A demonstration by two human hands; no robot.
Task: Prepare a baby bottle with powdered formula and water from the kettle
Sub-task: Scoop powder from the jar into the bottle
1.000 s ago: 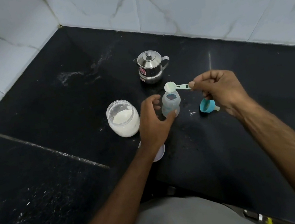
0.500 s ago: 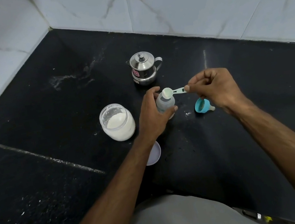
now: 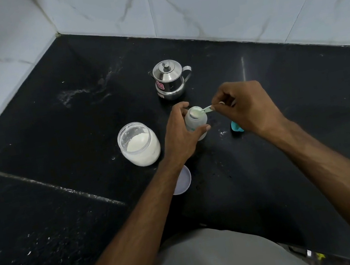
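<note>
Black counter (image 3: 289,159): left hand (image 3: 182,138) grip around bottle (image 3: 195,121), right hand (image 3: 248,108) grip pinching scoop (image 3: 202,110) over its mouth.

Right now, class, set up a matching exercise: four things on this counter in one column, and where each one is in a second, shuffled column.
Things:
1. kettle
2. powder jar
3. baby bottle
4. scoop

Places:
A. pinched in the right hand, over the bottle's mouth
B. gripped by the left hand
C. standing open, left of the bottle
D. nearest the wall, lid on

Pairs: 1-D, 2-C, 3-B, 4-A
</note>
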